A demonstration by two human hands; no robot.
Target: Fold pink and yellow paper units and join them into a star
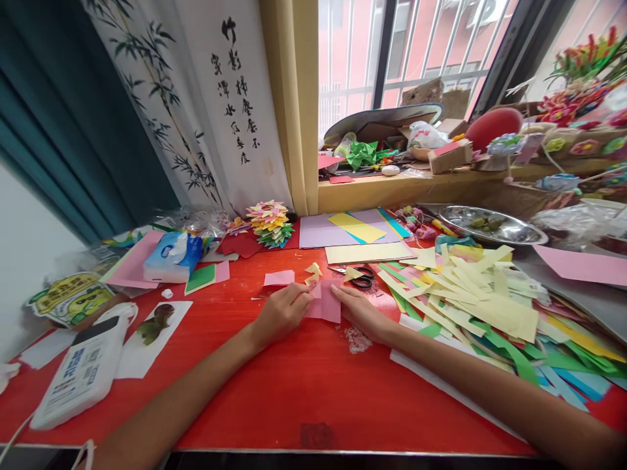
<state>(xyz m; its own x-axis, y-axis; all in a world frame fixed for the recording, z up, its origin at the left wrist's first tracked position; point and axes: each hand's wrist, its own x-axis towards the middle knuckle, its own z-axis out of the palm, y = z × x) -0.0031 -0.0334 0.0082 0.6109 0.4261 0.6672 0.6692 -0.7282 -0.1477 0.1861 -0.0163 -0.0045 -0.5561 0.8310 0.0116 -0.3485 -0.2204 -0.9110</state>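
Between my two hands is a piece of pink paper point(330, 307), with a crease or overlap near its middle. My left hand point(283, 309) pinches its left edge, fingers closed. On the other side my right hand point(361, 313) grips the right edge between thumb and fingers. Small folded yellow paper pieces point(313, 271) lie just beyond the pink paper. Black-handled scissors point(361, 278) rest behind my right hand, with another yellow folded piece by the blades. A separate pink slip point(279, 278) lies behind my left hand.
Heaped paper strips point(484, 300) cover the right of the red table point(255, 405). A metal plate point(492, 224) stands behind them. At left are a tissue pack point(173, 258), a white power strip-like box point(78, 372) and a picture card point(153, 339). A layered paper ornament point(270, 223) stands at the back.
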